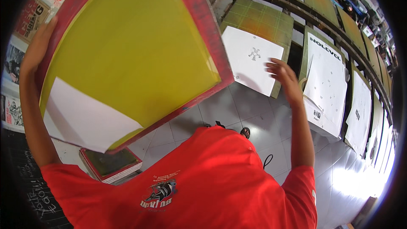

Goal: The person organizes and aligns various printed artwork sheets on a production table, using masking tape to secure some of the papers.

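A large screen-printing frame [215, 46] with red edges and yellow-green mesh is held up, tilted, at my left. My left hand [39, 46] grips its left outer edge, with the fingers partly hidden. Against the lower left of the mesh lies a blank white sheet [80, 116]; what keeps it there cannot be seen. My right hand [283, 75] is empty, slightly blurred, its fingers stretched out. It hovers by the right edge of a white paper [250, 59] bearing a small line drawing, which rests on a green board [260, 21].
More boards with printed sheets [326, 80] run along a dark rail [296, 8] to the right. Low at left sits a stack of small red-edged frames [111, 164]. Pictures [32, 19] cover the left wall, above a black chalked board [29, 178]. Below is a tiled floor [212, 106].
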Tool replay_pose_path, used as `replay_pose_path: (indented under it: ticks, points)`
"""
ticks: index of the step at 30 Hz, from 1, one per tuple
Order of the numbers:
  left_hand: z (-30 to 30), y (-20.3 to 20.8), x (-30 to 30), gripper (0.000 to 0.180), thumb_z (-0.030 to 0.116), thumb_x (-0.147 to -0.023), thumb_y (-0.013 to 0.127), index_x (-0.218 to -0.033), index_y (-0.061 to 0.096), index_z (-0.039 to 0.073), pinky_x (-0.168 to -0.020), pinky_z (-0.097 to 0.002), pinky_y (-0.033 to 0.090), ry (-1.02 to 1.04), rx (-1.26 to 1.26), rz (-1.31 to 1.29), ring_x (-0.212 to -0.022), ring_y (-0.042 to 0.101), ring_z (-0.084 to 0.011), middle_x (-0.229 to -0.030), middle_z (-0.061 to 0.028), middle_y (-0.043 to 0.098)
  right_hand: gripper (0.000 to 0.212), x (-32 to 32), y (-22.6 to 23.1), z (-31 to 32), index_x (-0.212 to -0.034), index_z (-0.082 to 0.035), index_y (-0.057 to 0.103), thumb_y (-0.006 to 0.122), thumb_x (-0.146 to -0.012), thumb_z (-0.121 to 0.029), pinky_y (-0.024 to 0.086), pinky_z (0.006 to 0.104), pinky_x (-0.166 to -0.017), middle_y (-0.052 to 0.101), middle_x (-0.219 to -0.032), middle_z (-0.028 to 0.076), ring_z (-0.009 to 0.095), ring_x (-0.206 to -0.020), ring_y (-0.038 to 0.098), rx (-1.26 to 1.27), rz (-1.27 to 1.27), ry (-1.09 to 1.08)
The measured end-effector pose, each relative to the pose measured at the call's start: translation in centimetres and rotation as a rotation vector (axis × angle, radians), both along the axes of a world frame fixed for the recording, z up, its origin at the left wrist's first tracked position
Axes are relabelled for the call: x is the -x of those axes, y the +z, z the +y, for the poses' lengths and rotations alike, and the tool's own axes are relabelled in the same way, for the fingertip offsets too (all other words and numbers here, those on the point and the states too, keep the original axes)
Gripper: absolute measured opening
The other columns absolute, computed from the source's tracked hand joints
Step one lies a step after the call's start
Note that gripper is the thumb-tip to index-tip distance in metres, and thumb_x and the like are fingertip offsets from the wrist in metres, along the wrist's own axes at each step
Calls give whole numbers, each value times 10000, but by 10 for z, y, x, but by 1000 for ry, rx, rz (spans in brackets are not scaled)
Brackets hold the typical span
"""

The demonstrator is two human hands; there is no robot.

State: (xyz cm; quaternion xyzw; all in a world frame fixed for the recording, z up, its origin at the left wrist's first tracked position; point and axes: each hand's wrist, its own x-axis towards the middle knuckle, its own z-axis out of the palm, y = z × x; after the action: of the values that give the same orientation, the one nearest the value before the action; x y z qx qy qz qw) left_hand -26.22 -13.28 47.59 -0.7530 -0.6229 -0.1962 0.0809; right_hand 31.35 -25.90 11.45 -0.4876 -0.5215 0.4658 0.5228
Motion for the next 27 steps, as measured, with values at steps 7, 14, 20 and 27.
replay_pose_path:
  ticks: [7,14,20,27]
  points:
    - [32,61,-13,651,505,-1009,395,-1371,448,-34,-1122,-285,237,-161,118,2,-1280,435,-183,-1381,-135,505,858,108,-2,78,-1407,-20,417,213,-937,-709,553,448,-846,561,-1291,225,334,-1116,605,645,337,498]
    - [39,86,-106,713,638,-940,399,-1029,655,-22,-713,-371,492,-790,-92,212,-760,612,-219,-800,-119,675,642,114,-16,78,-1360,-24,464,401,-969,-528,588,402,-721,598,-1217,254,286,-870,683,680,294,887]
    - [43,108,-160,815,721,-908,384,-973,660,-43,-702,-321,476,-995,-14,161,-767,571,-158,-826,-57,661,608,184,24,20,-1308,-12,487,458,-953,-504,527,315,-560,612,-1076,249,232,-721,638,609,1019,843]
    - [12,134,-248,788,709,-916,381,-925,652,-31,-723,-289,473,-1289,-15,255,-756,542,-131,-780,-27,622,621,148,-4,-29,-1283,-8,496,475,-940,-526,483,289,-500,595,-996,230,220,-704,617,154,956,302]
